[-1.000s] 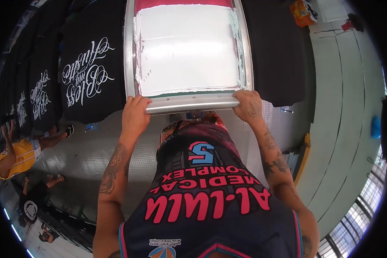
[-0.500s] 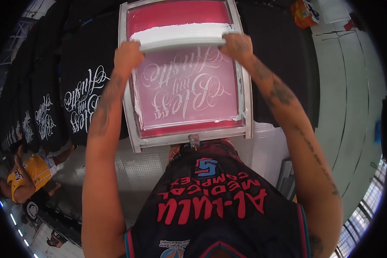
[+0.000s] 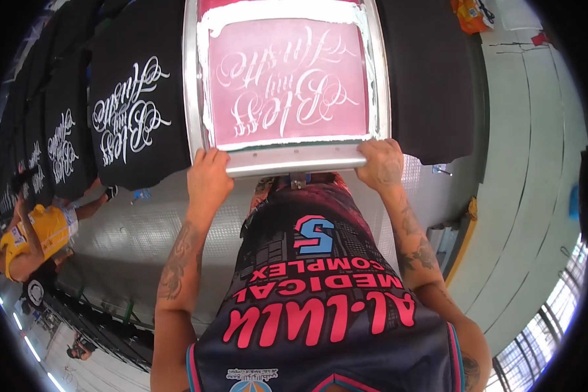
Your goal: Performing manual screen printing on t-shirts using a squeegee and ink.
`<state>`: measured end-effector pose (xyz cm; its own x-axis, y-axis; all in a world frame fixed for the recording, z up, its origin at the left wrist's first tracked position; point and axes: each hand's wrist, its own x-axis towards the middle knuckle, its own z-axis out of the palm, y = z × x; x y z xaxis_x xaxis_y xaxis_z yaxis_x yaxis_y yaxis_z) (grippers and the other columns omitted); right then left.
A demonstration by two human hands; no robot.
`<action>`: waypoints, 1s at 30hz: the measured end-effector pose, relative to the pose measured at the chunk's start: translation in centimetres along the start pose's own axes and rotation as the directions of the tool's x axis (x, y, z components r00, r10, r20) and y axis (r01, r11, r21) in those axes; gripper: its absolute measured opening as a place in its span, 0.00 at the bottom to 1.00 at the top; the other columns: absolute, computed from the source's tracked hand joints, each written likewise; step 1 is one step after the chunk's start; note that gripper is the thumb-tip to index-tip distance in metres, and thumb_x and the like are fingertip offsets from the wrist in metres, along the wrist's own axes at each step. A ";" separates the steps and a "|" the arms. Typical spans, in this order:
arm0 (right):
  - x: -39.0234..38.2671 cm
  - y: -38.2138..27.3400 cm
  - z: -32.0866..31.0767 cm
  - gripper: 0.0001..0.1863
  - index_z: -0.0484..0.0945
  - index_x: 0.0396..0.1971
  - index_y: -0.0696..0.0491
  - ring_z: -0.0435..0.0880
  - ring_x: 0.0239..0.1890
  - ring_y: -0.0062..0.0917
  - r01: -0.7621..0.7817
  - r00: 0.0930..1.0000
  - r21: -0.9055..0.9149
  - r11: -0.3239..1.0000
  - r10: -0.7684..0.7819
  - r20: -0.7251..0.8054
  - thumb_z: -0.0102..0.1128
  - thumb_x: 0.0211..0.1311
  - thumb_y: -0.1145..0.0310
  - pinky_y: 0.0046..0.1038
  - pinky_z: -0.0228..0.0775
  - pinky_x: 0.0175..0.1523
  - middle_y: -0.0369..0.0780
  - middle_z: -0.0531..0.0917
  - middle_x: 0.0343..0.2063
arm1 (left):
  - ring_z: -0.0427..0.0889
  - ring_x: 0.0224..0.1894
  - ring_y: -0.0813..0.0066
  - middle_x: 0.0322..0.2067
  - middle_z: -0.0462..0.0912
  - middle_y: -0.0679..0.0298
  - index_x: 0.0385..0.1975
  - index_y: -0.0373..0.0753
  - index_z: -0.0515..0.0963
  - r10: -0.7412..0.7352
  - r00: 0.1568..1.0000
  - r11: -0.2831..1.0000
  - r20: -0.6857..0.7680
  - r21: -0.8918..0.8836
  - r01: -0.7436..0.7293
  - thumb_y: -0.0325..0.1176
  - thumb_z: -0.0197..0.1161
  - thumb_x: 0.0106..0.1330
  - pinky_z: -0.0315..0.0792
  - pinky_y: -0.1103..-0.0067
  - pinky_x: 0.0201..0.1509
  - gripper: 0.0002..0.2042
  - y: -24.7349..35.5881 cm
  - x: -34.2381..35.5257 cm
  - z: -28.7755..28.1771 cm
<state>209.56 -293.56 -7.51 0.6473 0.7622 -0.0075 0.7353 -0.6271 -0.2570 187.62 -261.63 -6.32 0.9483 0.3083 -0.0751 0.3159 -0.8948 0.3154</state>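
A metal-framed printing screen (image 3: 192, 78) lies before me, its pink mesh (image 3: 320, 52) bearing mirrored script lettering. White ink (image 3: 242, 25) is banked along the far side and streaks the other margins. Across the near edge lies a pale metal squeegee (image 3: 296, 159) with a thin dark green strip on its far side. At its left end my left hand (image 3: 209, 178) is closed, fingers curled over the top. My right hand (image 3: 380, 164) grips the right end the same way. Both hands and the squeegee hide the frame's near corners.
Black shirts with white script (image 3: 130, 111) are laid out in a row to the left. A black garment (image 3: 431, 85) lies right of the screen. A metal clamp (image 3: 298, 182) sits below the squeegee. A person in yellow (image 3: 36, 238) is at lower left; an orange bag (image 3: 472, 14) is far right.
Both hands and the squeegee have come from the far part of the screen to its near edge. The lettering stands uncovered, and the screen sits higher in view.
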 end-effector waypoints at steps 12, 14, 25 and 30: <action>6.9 2.8 1.6 0.10 0.81 0.23 0.49 0.83 0.30 0.36 0.030 0.996 -0.056 0.998 -0.035 -0.082 0.66 0.33 0.69 0.39 0.72 0.35 0.37 0.82 0.24 | 0.80 0.41 0.53 0.36 0.83 0.60 0.31 0.41 0.81 -0.087 0.996 0.990 -0.006 0.107 0.087 0.25 0.65 0.45 0.81 0.62 0.41 0.11 -1.9 8.0 1.8; 13.7 4.1 0.9 0.06 0.81 0.22 0.50 0.84 0.30 0.39 0.021 0.991 -0.073 0.997 -0.030 -0.131 0.65 0.38 0.67 0.41 0.75 0.35 0.39 0.83 0.23 | 0.81 0.41 0.52 0.34 0.83 0.58 0.31 0.37 0.82 -0.043 0.997 0.990 -0.066 0.133 0.051 0.27 0.64 0.48 0.81 0.64 0.41 0.09 -3.2 14.5 0.2; 37.0 9.7 -4.4 0.27 0.87 0.45 0.49 0.87 0.47 0.41 0.028 0.981 -0.124 0.992 -0.004 0.195 0.70 0.42 0.54 0.38 0.78 0.54 0.46 0.89 0.40 | 0.87 0.40 0.50 0.35 0.87 0.46 0.36 0.35 0.87 -0.067 0.970 0.987 0.232 0.156 0.031 0.39 0.73 0.43 0.80 0.65 0.49 0.20 -9.8 38.3 -5.3; 39.6 12.3 -8.1 0.31 0.85 0.48 0.54 0.85 0.51 0.43 0.117 0.955 0.177 0.977 -0.159 0.251 0.73 0.40 0.56 0.36 0.74 0.57 0.50 0.87 0.42 | 0.88 0.39 0.50 0.35 0.87 0.43 0.38 0.32 0.87 -0.037 0.947 0.985 0.318 0.173 -0.020 0.39 0.78 0.36 0.79 0.68 0.48 0.26 -9.4 42.3 -10.3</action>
<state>245.82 -272.39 -3.10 0.4507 0.8680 -0.2085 0.7587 -0.4955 -0.4228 224.43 -236.83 -2.72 0.8963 0.2225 -0.3836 0.2977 -0.9430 0.1485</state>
